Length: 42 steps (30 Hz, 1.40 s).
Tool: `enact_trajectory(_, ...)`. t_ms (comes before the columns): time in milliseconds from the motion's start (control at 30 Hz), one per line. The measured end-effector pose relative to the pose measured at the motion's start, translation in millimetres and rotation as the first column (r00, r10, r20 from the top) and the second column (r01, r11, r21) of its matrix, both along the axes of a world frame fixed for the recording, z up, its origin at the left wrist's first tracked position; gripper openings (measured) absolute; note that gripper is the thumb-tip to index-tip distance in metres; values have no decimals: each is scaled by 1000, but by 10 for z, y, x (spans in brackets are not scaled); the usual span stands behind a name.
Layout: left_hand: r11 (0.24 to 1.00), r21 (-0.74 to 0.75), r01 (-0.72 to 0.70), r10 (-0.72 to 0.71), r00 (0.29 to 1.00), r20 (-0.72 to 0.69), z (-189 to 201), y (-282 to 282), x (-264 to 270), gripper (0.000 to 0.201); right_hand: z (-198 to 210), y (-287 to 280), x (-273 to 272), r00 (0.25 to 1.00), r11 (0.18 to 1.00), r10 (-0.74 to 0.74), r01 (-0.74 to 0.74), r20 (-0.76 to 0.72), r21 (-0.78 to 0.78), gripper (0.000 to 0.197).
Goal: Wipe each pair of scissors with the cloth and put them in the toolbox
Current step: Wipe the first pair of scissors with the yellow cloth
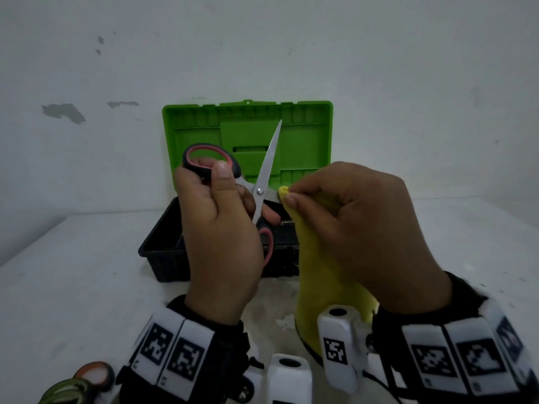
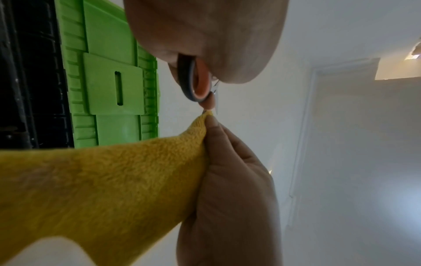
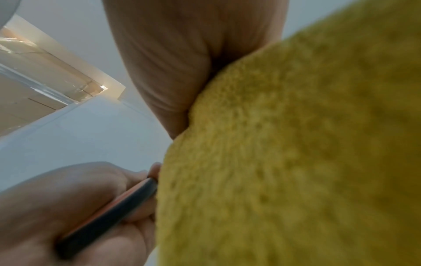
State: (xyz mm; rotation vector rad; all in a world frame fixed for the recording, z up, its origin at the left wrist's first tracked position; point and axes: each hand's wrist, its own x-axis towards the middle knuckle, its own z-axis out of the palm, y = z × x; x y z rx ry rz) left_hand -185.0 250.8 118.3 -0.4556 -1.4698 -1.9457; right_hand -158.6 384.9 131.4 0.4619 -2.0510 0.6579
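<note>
My left hand grips a pair of scissors with black and pink handles, held above the toolbox. Their blades are spread, and one points up in front of the green lid. My right hand pinches a fold of the yellow cloth around the other blade, just right of the pivot screw. That blade is hidden by cloth and hand. In the left wrist view the handle loop shows beneath my palm and the cloth fills the foreground. The right wrist view is mostly cloth.
The toolbox stands open at the back of the white table, its black base behind my hands. More scissors handles, an orange one and green ones, lie at the table's near left edge. A white wall rises behind the box.
</note>
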Motion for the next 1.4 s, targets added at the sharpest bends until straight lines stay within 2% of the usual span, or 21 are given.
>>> enact_trajectory(167,998,50,-35,34,999,6,-15,3,-1,19,-30,-126,18,999,1000,12,-12,-52,13,6)
enact_trajectory(333,998,32,-54,54,999,-1,-19,-8,-19,18,-39,-27,-4,1000,1000,-20,20,5,-11,8)
enact_trajectory(500,995,34,-92,92,996,5,-50,-14,-47,18,-67,-192,8,998,999,-47,48,-38,18,9)
enact_trajectory(700,994,38,-100,100,995,-6,-3,-66,-66,17,-65,-57,-46,995,995,-96,97,32,-20,8)
enact_trajectory(900,993,47,-109,110,994,-19,-13,-47,-49,17,-83,-178,-31,998,997,-68,67,-20,-32,9)
enact_trajectory(1067,992,66,-108,106,994,33,-33,-30,-41,17,-86,-53,-15,993,994,-105,107,50,-30,9)
enact_trajectory(1267,991,59,-124,122,992,36,19,-19,90,18,-90,-115,117,994,993,-106,107,15,-40,8)
enact_trajectory(1400,989,74,-124,118,990,83,44,-79,145,18,-123,22,194,989,990,-136,137,54,-34,7)
